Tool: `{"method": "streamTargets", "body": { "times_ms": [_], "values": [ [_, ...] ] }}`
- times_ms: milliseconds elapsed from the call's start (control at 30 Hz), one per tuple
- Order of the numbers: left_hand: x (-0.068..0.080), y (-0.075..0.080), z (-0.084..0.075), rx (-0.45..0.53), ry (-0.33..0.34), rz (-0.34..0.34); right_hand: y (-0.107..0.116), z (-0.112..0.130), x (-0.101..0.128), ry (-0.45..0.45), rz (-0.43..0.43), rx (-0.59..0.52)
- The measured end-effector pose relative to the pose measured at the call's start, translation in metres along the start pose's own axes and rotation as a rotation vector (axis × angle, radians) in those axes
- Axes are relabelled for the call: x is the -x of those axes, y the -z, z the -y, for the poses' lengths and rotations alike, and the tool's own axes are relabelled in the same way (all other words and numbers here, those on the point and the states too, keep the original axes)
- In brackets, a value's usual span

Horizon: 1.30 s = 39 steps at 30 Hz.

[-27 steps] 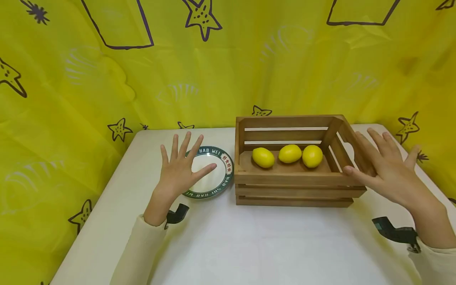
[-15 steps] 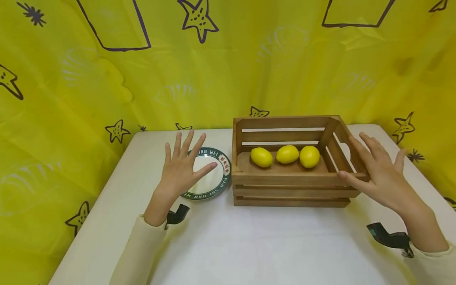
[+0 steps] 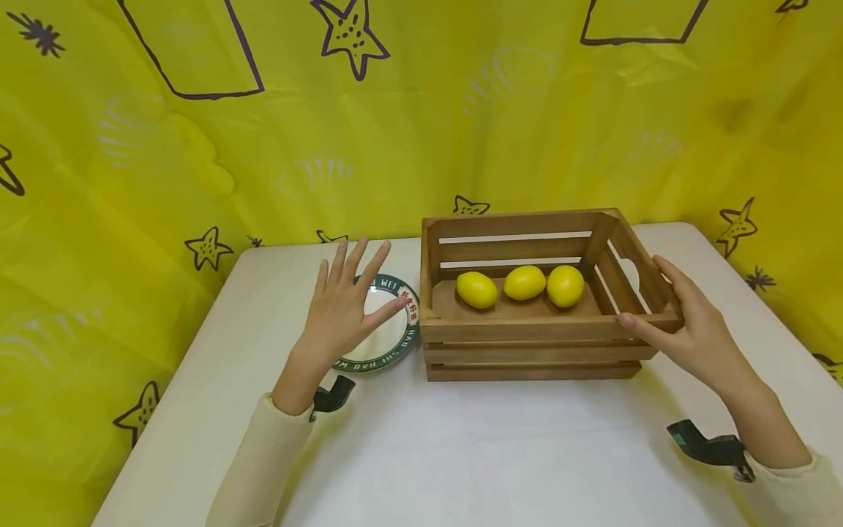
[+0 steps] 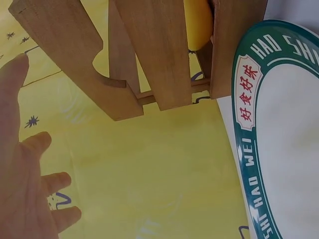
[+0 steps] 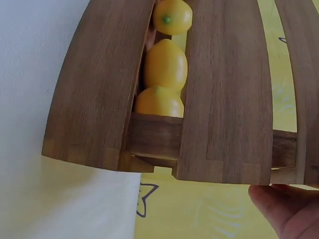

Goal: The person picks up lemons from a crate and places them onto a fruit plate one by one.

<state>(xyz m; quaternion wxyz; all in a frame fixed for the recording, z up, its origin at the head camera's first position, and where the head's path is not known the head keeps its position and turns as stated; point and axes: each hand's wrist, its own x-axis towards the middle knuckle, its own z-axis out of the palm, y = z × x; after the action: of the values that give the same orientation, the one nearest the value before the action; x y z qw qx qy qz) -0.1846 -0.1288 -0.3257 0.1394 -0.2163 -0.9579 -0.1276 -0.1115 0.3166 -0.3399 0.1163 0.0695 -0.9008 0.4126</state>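
While the right hand (image 3: pixel 691 333) rests against the right end of the wooden crate (image 3: pixel 533 344), its thumb lies along the top of the front rail at the near right corner and its fingers reach straight up the outside of the end wall; this grip is not curled round anything, the fingers lying flat on the wood. From that hand the crate spreads toward 9 o'clock, standing on the white table (image 3: pixel 461 454) a little right of centre. Inside, three lemons (image 3: pixel 524 282) sit in a row against the back slats, at about 10 o'clock from the right hand and apart from it. In the right wrist view the crate's slats (image 5: pixel 224 99) fill the frame, the lemons show through a gap, and a fingertip (image 5: pixel 279 209) shows at the bottom right, just below the wood.

The left hand (image 3: pixel 342 311) hovers with fingers spread and straight, holding nothing, above the left part of a white plate (image 3: pixel 402 344) with a green lettered rim. The plate lies just beside the crate's left end, at 3 o'clock from the left hand. The left wrist view shows the plate's rim (image 4: pixel 246 149) meeting the crate's end slats. A yellow cloth with drawn stars (image 3: pixel 349 33) hangs behind the table.
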Motion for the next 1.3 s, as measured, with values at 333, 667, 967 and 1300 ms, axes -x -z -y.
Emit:
{"method": "streamTargets", "body": {
  "times_ms": [333,667,967,1300],
  "values": [
    [-0.018,-0.003,-0.005,0.186,-0.151,-0.014,-0.001,-0.002,-0.001,-0.054,0.010,-0.092],
    [-0.036,0.000,-0.020,0.420,-0.288,0.094,0.004,-0.009,0.002,-0.093,0.060,-0.136],
    [-0.056,0.004,-0.033,0.503,-0.402,0.209,0.006,-0.009,0.001,-0.051,0.074,-0.150],
    [-0.079,-0.005,-0.044,0.504,-0.534,0.308,0.006,-0.009,0.002,-0.017,0.069,-0.139]
  ]
}}
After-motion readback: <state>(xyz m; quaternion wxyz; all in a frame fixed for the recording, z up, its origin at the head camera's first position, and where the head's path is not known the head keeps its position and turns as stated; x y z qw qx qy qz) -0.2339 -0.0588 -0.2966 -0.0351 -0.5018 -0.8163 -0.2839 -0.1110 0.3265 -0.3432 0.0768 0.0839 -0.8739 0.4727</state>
